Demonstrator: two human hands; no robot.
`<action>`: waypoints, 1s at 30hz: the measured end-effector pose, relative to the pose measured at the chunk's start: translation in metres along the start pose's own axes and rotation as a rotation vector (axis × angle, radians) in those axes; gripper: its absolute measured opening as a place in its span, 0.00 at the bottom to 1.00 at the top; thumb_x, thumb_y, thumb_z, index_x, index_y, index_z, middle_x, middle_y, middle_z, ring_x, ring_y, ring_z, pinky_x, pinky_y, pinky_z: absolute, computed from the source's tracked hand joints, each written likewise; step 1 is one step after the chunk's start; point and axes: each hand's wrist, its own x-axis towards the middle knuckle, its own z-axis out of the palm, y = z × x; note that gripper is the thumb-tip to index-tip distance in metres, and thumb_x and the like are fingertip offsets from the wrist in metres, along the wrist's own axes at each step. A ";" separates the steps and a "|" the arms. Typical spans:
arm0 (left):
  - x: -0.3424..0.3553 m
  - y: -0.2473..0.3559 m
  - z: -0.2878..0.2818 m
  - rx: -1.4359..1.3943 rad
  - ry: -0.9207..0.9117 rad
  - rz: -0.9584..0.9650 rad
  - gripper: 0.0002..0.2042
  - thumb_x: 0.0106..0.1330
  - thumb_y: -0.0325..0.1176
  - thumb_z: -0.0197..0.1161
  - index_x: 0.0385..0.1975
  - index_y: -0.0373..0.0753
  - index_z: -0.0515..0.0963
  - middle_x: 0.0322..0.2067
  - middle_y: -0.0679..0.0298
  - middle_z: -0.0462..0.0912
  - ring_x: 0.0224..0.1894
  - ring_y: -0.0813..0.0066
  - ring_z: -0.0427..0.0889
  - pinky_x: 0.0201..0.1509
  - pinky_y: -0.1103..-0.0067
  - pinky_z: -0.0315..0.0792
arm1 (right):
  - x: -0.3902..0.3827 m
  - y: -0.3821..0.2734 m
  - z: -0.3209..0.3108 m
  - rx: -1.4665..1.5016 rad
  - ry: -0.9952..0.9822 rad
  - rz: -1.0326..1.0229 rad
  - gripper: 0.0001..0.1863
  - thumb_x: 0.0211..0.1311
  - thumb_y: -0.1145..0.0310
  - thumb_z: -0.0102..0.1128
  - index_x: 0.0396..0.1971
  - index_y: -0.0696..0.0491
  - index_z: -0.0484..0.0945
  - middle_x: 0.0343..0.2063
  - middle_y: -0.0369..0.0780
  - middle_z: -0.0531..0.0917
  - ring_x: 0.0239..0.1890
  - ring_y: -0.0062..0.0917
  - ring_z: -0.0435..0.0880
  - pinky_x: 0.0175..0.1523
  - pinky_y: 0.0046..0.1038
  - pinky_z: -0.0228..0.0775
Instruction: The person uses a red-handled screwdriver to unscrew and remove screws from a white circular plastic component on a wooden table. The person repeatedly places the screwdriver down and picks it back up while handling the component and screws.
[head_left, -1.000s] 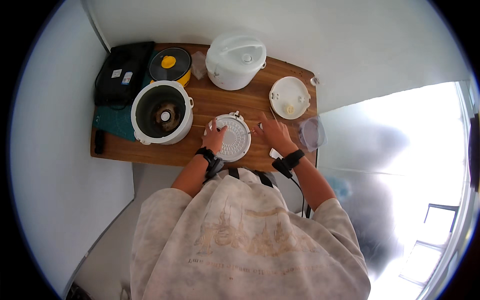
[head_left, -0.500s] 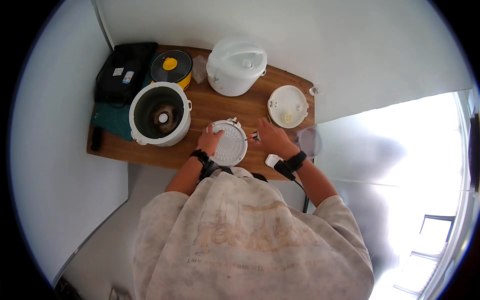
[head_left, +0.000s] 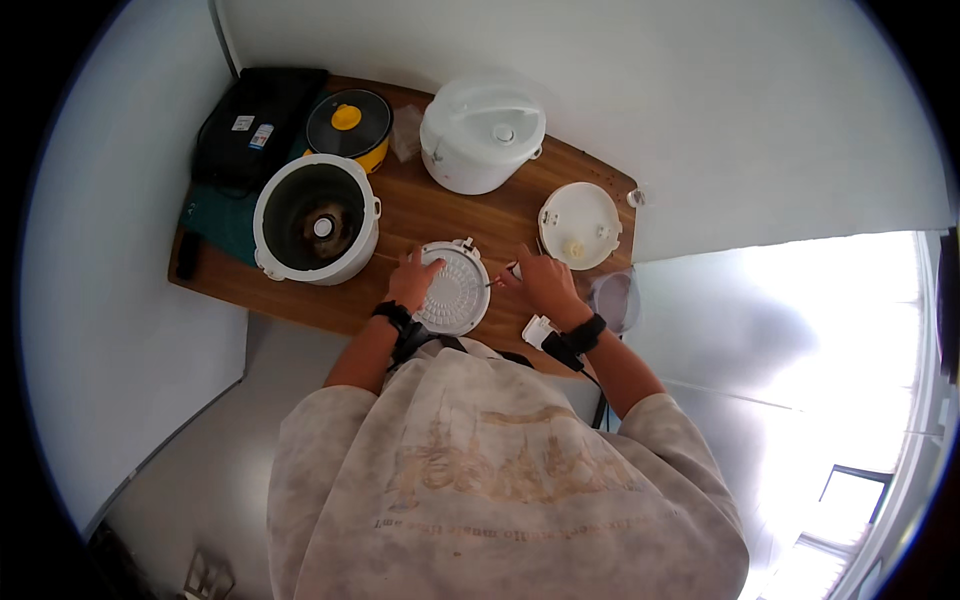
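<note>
A round white lid with a ribbed pattern of rings lies at the table's front edge. My left hand grips its left rim, the thumb reaching over the top. My right hand is closed around a small screwdriver, whose thin dark shaft points left at the lid's right rim. Its handle is mostly hidden by my fingers, and whether the tip touches the lid is too small to tell. Left of the lid stands an open white rice cooker body, its grey inside showing a round white centre piece.
A white rice cooker stands at the back. Behind my right hand lies a white round cover with a yellowish bit on it; a clear tub is right of that hand. A yellow pot and black case stand back left.
The view has shifted slightly. My right hand has turned a little, and less of the screwdriver's handle shows. My left hand keeps its grip on the lid.
</note>
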 end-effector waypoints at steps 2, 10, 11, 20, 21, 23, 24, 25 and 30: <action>-0.002 0.000 0.002 -0.004 0.013 -0.004 0.48 0.28 0.23 0.81 0.58 0.60 0.69 0.64 0.52 0.59 0.60 0.43 0.67 0.53 0.62 0.78 | -0.008 -0.005 -0.005 0.012 0.140 -0.077 0.29 0.53 0.55 0.65 0.50 0.55 0.68 0.37 0.51 0.82 0.33 0.47 0.84 0.37 0.46 0.76; -0.008 0.013 -0.022 -0.008 -0.047 0.003 0.47 0.29 0.24 0.81 0.58 0.59 0.69 0.62 0.52 0.60 0.60 0.43 0.67 0.53 0.61 0.77 | -0.011 -0.005 0.013 0.047 0.217 -0.120 0.26 0.57 0.54 0.60 0.52 0.50 0.69 0.33 0.50 0.83 0.31 0.46 0.84 0.35 0.45 0.76; -0.007 0.010 -0.018 -0.001 -0.050 0.011 0.48 0.29 0.24 0.82 0.58 0.59 0.69 0.63 0.52 0.59 0.61 0.44 0.66 0.53 0.61 0.77 | -0.009 -0.006 0.009 0.023 0.165 -0.020 0.26 0.56 0.54 0.61 0.51 0.50 0.69 0.33 0.50 0.83 0.31 0.47 0.84 0.35 0.45 0.76; 0.003 0.001 -0.014 0.019 -0.072 0.043 0.49 0.28 0.26 0.83 0.58 0.61 0.68 0.65 0.53 0.58 0.63 0.44 0.64 0.55 0.61 0.77 | -0.016 -0.004 0.002 0.070 0.200 -0.037 0.25 0.58 0.54 0.60 0.47 0.54 0.65 0.28 0.51 0.82 0.30 0.49 0.84 0.36 0.46 0.76; 0.000 0.001 -0.017 0.010 -0.079 0.040 0.49 0.28 0.26 0.83 0.58 0.61 0.69 0.65 0.53 0.57 0.63 0.44 0.63 0.53 0.62 0.78 | -0.018 -0.010 -0.002 0.028 0.123 0.071 0.25 0.58 0.55 0.60 0.48 0.55 0.65 0.27 0.51 0.82 0.30 0.49 0.83 0.36 0.46 0.75; -0.003 -0.001 -0.017 0.005 -0.091 0.028 0.49 0.28 0.26 0.83 0.58 0.62 0.69 0.65 0.54 0.57 0.63 0.44 0.63 0.53 0.62 0.77 | -0.023 -0.009 0.001 0.029 0.207 -0.005 0.26 0.58 0.54 0.60 0.49 0.54 0.65 0.26 0.50 0.83 0.30 0.49 0.83 0.37 0.47 0.75; -0.003 -0.004 -0.016 0.009 -0.092 0.018 0.49 0.28 0.27 0.83 0.58 0.62 0.68 0.64 0.54 0.58 0.63 0.44 0.64 0.55 0.61 0.76 | -0.024 -0.008 0.001 0.029 0.253 -0.046 0.26 0.58 0.53 0.60 0.49 0.54 0.65 0.26 0.50 0.83 0.30 0.49 0.83 0.37 0.47 0.75; -0.001 -0.003 -0.014 0.012 -0.095 0.019 0.49 0.28 0.28 0.83 0.59 0.62 0.68 0.63 0.54 0.58 0.62 0.44 0.64 0.57 0.59 0.75 | -0.022 -0.001 0.008 0.082 0.290 -0.134 0.27 0.59 0.52 0.60 0.49 0.54 0.65 0.25 0.50 0.83 0.29 0.49 0.83 0.36 0.47 0.75; 0.001 -0.006 -0.010 -0.014 -0.049 0.042 0.49 0.28 0.28 0.83 0.58 0.63 0.68 0.63 0.55 0.58 0.62 0.44 0.65 0.55 0.59 0.76 | -0.013 0.001 0.010 0.032 0.171 0.016 0.28 0.58 0.49 0.59 0.48 0.55 0.65 0.26 0.48 0.84 0.28 0.48 0.83 0.33 0.46 0.75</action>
